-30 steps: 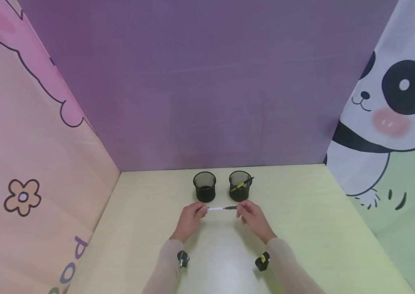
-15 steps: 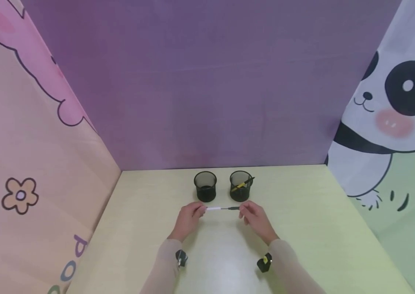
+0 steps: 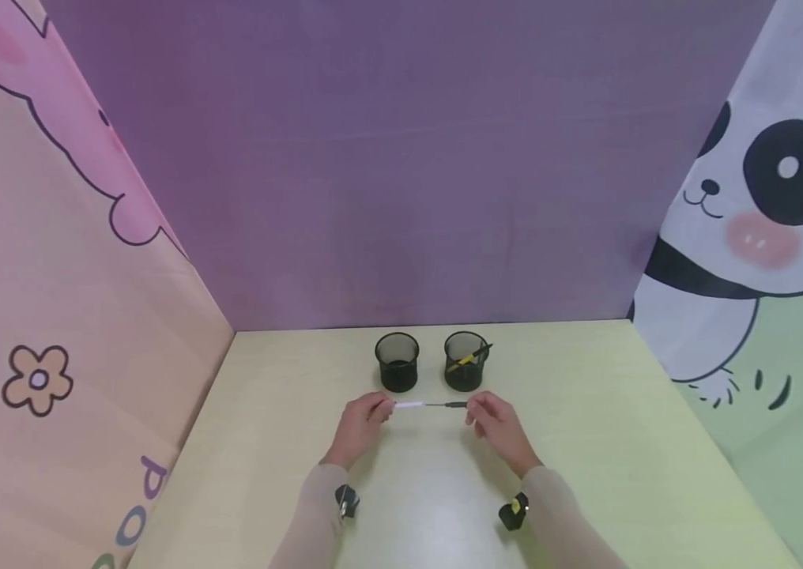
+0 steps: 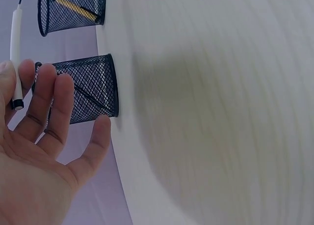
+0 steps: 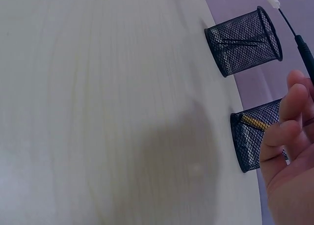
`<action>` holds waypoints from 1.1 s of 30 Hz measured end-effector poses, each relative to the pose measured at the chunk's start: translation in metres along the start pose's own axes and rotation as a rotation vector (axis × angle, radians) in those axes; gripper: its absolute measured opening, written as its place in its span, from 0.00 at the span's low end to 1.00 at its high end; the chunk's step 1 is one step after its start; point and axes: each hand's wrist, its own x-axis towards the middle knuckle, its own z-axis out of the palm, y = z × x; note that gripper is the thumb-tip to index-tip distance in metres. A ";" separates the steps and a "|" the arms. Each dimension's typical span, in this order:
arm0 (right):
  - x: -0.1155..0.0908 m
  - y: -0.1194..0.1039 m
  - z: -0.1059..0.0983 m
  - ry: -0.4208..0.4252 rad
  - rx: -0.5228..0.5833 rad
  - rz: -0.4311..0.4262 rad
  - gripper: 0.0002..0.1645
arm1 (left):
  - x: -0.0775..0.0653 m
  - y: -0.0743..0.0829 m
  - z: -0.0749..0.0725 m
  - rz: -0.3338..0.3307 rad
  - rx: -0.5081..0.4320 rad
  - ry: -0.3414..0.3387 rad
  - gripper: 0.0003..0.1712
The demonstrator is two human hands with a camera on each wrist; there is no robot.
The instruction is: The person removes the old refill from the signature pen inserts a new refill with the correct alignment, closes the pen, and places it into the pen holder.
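The left hand [image 3: 360, 427] pinched a slim white barrel [image 4: 16, 38] between thumb and forefinger, the barrel's black end poking past the grip, the remaining fingers loosely spread. The right hand [image 3: 503, 431] pinched a black handle [image 5: 305, 54], from which a thin dark rod [image 5: 287, 22] reached to the barrel's tip, bridging the space between both hands; whether the rod ran inside was hard to tell. Just beyond, two black mesh pen cups [image 3: 397, 374] stood on the tabletop [image 3: 416, 506], one holding a yellow-and-black pen [image 3: 469, 358]
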 end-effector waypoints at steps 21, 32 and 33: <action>-0.006 -0.004 -0.006 0.017 0.025 0.018 0.15 | -0.006 -0.001 -0.008 -0.083 -0.039 0.029 0.12; -0.006 -0.005 -0.007 0.015 0.035 0.029 0.15 | -0.007 -0.007 -0.002 -0.071 0.054 0.016 0.08; -0.006 -0.005 -0.007 0.017 0.035 0.033 0.15 | -0.007 -0.006 -0.001 -0.065 0.062 0.013 0.08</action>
